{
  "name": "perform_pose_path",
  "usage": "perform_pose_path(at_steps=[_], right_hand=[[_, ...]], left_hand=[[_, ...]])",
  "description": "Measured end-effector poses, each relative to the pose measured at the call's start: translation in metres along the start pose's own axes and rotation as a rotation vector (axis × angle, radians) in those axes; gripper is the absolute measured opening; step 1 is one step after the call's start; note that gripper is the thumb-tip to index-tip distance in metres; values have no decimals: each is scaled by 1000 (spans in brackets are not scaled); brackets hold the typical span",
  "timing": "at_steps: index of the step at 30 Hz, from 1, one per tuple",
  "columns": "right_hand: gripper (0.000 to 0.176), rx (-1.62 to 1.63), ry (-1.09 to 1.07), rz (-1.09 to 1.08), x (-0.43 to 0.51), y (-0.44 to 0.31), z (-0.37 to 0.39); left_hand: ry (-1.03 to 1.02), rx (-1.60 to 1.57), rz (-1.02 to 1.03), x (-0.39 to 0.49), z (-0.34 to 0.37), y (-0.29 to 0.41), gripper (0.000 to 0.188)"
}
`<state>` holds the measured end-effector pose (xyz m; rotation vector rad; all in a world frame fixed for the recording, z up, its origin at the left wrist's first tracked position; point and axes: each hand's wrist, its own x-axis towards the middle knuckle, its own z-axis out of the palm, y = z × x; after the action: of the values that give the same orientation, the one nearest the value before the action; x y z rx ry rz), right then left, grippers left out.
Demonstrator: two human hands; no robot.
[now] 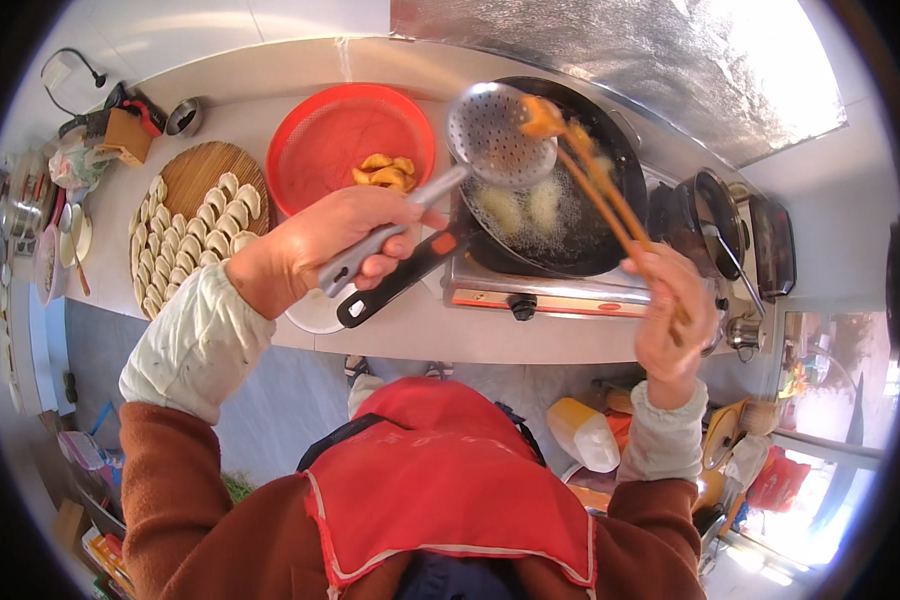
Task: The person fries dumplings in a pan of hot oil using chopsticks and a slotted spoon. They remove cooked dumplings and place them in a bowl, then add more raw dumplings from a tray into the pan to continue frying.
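Note:
My left hand (367, 232) grips the grey handle of a perforated metal skimmer (495, 135), whose bowl hangs over the left side of a black frying pan (630, 172). In my right hand (671, 315) is a pair of wooden chopsticks (607, 202). Their tips pinch a golden fried dumpling (541, 118) at the skimmer's right rim. Pale dumplings (544, 204) lie in bubbling oil in the pan, and more golden food shows behind the chopsticks, partly hidden. A red plastic strainer basket (300, 172) left of the pan holds several golden fried dumplings (386, 174).
A round wooden board (202, 169) at the left carries rows of uncooked dumplings (191, 244). The pan rests on a gas stove (555, 298), its black handle (397, 281) pointing towards me. A foil sheet (645, 60) lines the wall behind. Another dark pot (709, 217) stands at the right.

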<state>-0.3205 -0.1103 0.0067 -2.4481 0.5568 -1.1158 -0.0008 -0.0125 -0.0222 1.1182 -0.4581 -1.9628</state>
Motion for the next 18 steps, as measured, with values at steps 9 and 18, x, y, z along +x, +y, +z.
perform_pose_path(at_steps=[9, 18], right_hand=[[17, 25, -83, 75, -11, 27, -8], [21, 50, 140, 477, -6, 118, 17]], left_hand=[[5, -142, -70, 22, 13, -2, 35], [-23, -88, 12, 22, 11, 9, 33]])
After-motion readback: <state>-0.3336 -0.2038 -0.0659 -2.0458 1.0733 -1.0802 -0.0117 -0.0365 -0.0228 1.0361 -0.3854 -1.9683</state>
